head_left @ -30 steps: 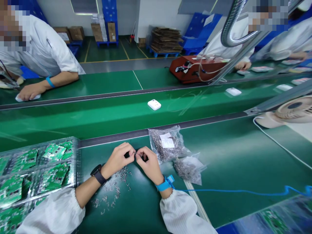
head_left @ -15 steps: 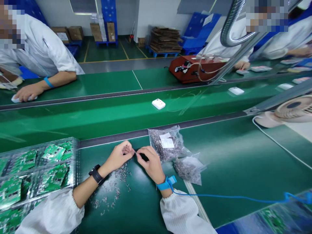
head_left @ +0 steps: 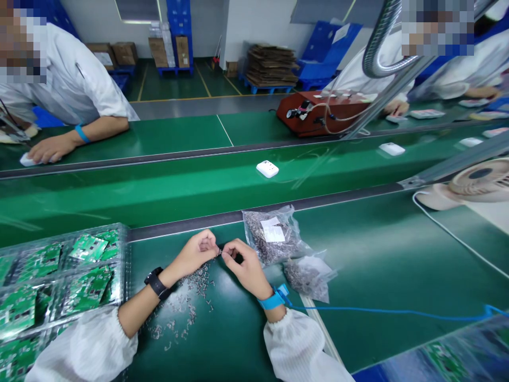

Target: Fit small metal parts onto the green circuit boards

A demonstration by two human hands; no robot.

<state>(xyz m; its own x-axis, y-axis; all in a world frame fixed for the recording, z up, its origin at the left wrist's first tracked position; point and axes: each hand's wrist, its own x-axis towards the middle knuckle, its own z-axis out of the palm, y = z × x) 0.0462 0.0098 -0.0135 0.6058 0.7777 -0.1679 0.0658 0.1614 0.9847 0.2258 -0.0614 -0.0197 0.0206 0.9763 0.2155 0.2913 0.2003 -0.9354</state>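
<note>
My left hand [head_left: 198, 253] and my right hand [head_left: 245, 266] meet fingertip to fingertip above the green work surface. Both are closed in a pinch on a tiny shiny metal part [head_left: 220, 253], mostly hidden by the fingers. Loose small metal parts [head_left: 191, 305] lie scattered below my left wrist. To the right of my right hand sits a clear plastic bag [head_left: 274, 236] full of similar-looking pieces, with a white label on it. A smaller plastic bag [head_left: 308, 276] rests just in front of it.
At left stands a clear compartment tray [head_left: 124, 265] with green circuit boards [head_left: 89, 246]. Beyond the work surface, a green conveyor belt [head_left: 191, 185] carries white casings [head_left: 268, 169]. A beige fan [head_left: 477, 180] is at right. A blue cord [head_left: 377, 312] trails from my right wristband.
The white casings on the belt have shifted slightly right. My right wrist has moved a little to the right; both hands keep their pinch at the same spot.
</note>
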